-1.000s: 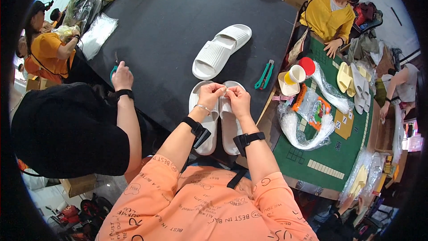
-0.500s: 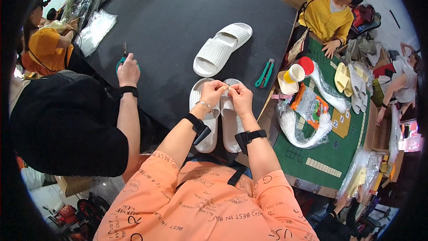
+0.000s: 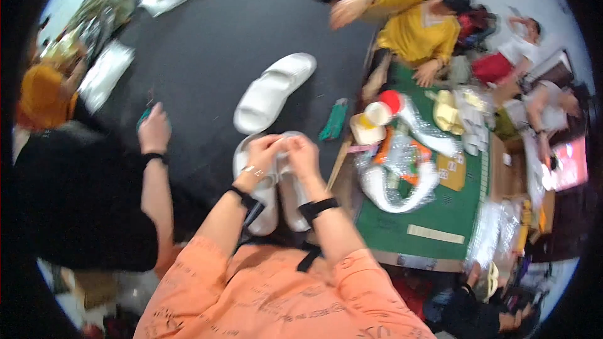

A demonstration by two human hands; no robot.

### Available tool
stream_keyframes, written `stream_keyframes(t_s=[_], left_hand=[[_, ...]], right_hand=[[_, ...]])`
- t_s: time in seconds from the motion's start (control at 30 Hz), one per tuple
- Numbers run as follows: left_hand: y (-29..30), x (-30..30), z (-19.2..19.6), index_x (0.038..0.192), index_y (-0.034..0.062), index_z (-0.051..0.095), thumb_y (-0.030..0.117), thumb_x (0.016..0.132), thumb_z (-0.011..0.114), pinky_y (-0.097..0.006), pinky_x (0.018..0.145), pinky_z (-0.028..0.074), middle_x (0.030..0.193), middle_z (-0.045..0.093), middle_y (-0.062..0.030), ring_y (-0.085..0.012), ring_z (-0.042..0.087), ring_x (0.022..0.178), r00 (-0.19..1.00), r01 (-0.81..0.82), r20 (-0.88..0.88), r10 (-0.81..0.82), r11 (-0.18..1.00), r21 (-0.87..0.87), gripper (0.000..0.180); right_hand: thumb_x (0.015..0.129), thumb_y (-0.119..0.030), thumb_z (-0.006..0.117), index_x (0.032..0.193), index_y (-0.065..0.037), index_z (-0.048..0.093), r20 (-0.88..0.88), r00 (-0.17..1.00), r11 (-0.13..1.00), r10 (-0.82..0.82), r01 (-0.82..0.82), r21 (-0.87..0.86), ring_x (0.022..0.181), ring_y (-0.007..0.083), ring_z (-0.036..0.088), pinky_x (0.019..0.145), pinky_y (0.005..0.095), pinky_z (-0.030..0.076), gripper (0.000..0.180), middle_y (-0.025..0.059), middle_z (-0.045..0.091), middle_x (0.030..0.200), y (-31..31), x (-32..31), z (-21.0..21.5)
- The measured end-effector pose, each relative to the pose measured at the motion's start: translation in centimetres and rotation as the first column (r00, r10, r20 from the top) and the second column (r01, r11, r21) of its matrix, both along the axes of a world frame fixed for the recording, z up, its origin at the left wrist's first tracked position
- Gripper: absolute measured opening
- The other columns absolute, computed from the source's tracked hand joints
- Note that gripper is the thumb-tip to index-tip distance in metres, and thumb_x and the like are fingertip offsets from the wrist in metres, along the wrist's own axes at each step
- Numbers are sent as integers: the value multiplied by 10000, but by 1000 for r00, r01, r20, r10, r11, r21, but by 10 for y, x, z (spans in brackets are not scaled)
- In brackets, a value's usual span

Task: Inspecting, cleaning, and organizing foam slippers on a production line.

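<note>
Blur and overlap around the black counter [image 3: 201, 63].
At the counter's near edge, the hands [image 3: 264, 154] hid parts of the paired white slippers [image 3: 291, 198]; anything between the fingertips [image 3: 276, 141] was too smeared to tell. At its left, a co-worker's hand [image 3: 155, 133] covered most of a green-handled tool [image 3: 144, 117]. Beyond its right corner, a yellow-sleeved person's raised hand [image 3: 349, 11] was blurred.

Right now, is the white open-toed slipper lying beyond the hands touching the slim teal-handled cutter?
Apart. The head view, though blurred, plainly shows a strip of black tabletop between the slipper and the cutter.
</note>
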State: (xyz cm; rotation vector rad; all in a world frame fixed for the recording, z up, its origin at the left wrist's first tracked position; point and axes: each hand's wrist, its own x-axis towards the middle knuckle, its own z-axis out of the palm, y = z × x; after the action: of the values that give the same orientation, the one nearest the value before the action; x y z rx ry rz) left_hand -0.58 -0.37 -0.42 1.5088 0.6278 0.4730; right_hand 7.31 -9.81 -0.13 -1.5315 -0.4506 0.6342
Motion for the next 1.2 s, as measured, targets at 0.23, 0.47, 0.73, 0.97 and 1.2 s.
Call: stream_keyframes(t_s=[0.23, 0.47, 0.73, 0.97, 1.2], left_hand=[[-5, 10, 10, 827, -6, 602, 125, 782, 569, -207, 620, 427, 745, 589, -14, -72, 527, 669, 1000, -14, 1, 14, 995, -103, 143], [-3, 7, 8, 859, -10, 620, 165, 771, 591, -185, 587, 404, 727, 588, -3, -53, 502, 643, 999, 6, -39, -8, 999, -43, 198], [0, 6, -1, 795, 3, 630, 127, 752, 609, -182, 552, 387, 676, 581, 3, -50, 499, 602, 997, 0, 72, 15, 978, -209, 133], [-8, 3, -1, 823, 4, 630, 124, 762, 605, -180, 554, 391, 705, 588, 4, -46, 501, 617, 996, 54, -58, -62, 989, -135, 137], [-10, 7, 2, 846, 4, 630, 113, 758, 608, -178, 593, 420, 732, 605, -10, -54, 539, 658, 993, -97, 57, 106, 986, -137, 142]], right_hand=[[781, -151, 561, 761, -7, 583, 4, 1000, 999, -22, 22, -38, 567, 70, 525, 507, 220, 427, 147, 14, 587, 650, -4, 8, 2], [773, -107, 531, 748, -6, 582, 150, 987, 997, -62, 67, -34, 564, 90, 510, 543, 253, 420, 116, 39, 573, 622, -2, 8, -20], [781, -97, 543, 725, -6, 584, -95, 995, 1000, 26, -25, 11, 567, 46, 475, 521, 200, 384, 114, -17, 547, 627, -3, 12, -9], [766, -87, 560, 726, -3, 580, -93, 995, 998, -23, 28, 58, 569, 59, 495, 524, 208, 399, 95, -1, 568, 638, -1, 13, -9], [773, -111, 560, 751, 0, 581, 50, 999, 1000, 4, -5, 9, 601, 59, 522, 566, 210, 424, 115, 23, 595, 673, -2, 12, -9]])
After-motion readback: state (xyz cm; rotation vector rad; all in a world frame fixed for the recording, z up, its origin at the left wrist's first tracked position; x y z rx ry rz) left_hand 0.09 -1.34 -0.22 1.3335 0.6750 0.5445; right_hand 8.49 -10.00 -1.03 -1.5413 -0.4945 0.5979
